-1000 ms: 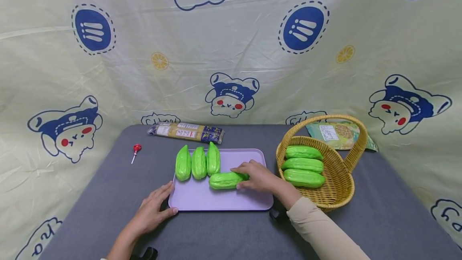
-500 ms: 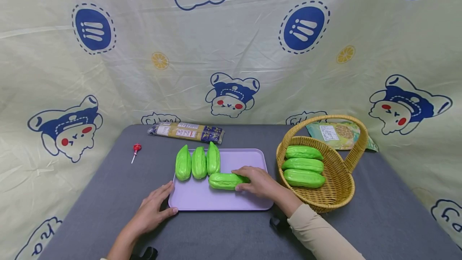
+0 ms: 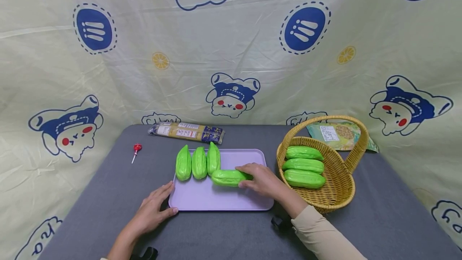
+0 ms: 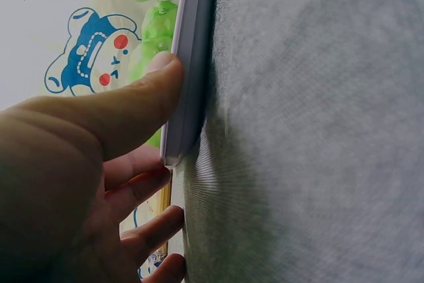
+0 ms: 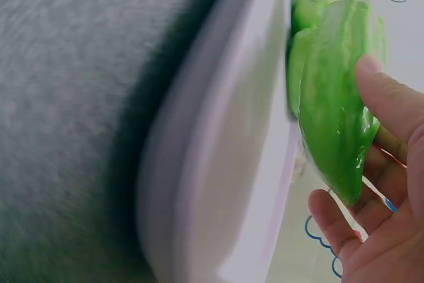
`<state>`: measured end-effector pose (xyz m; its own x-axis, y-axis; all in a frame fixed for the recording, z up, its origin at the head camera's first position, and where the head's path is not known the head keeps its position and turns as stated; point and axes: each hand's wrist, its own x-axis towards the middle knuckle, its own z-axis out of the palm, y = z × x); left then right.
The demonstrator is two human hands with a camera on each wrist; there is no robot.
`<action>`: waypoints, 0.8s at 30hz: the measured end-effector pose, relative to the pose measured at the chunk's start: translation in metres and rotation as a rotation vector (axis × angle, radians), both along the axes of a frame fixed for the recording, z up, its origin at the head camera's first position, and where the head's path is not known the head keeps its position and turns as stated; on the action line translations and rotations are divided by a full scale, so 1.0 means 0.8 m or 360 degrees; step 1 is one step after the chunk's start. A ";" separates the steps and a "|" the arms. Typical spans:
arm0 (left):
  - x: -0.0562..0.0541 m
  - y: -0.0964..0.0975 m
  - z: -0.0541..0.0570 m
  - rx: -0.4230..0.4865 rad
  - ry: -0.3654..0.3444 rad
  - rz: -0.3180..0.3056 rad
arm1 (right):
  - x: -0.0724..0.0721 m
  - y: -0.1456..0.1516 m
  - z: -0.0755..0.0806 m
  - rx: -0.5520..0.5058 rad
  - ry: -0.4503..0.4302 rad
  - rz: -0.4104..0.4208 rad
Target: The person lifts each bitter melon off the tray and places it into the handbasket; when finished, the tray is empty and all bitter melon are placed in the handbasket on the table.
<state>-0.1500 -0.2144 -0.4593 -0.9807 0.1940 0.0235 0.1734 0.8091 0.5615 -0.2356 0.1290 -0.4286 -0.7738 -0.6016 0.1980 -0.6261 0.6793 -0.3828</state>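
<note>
My right hand grips the right end of a bright green bitter melon, which lies crosswise, close over a lilac tray. In the right wrist view the thumb is on one side of this bitter melon and fingers are behind it. Three more bitter melons stand side by side, pointing away, on the tray's back left. At the tray's front left corner rests my left hand, fingers loosely extended. Its thumb touches the tray's rim in the left wrist view.
A wicker basket with a tall handle stands right of the tray and holds three bitter melons. Behind it lies a green food bag. A long noodle packet is behind the tray, with a red lollipop to the left.
My right hand has shifted slightly back and to the right with the bitter melon, whose left end now overlaps the third upright one. My left hand stays at the tray corner.
</note>
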 end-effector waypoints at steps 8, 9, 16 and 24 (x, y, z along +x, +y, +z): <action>-0.002 0.000 -0.001 -0.0010 -0.0013 0.0000 | 0.007 0.009 0.014 -0.0030 0.0064 -0.0040; -0.002 0.000 -0.001 -0.0013 -0.0015 -0.0001 | 0.008 0.011 0.015 -0.0029 0.0083 -0.0044; -0.002 0.000 -0.002 -0.0015 -0.0017 0.0004 | 0.016 0.025 0.029 -0.0058 0.0089 -0.0065; -0.003 0.000 -0.003 -0.0012 -0.0010 0.0006 | 0.028 0.044 0.042 -0.0093 0.0096 -0.0103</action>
<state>-0.1522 -0.2143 -0.4614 -0.9816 0.1904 0.0157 0.1668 0.8138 0.5567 -0.2133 0.1642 -0.3953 -0.7962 -0.5371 0.2786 -0.6049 0.6966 -0.3858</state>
